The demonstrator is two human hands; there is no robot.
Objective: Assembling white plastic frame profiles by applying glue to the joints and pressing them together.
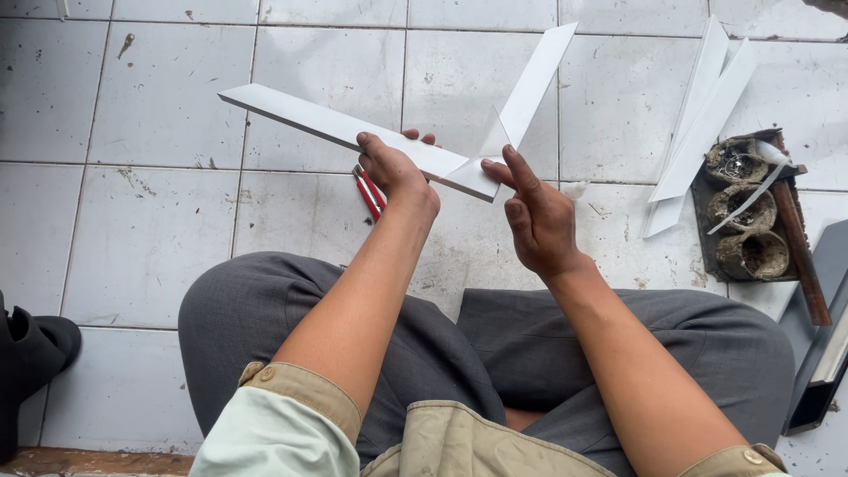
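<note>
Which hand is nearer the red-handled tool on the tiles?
Left. The left hand holds the white strip directly above the red-handled tool; the right hand is farther right.

Counted: two hands (pixel 393 168) (pixel 534 212); one white V-shaped folded strip (pixel 353 131); three loose white strips (pixel 702 124); three round crusted pots (pixel 742 208); one red-handled tool (pixel 369 190); one dark shoe (pixel 35 349).
</note>
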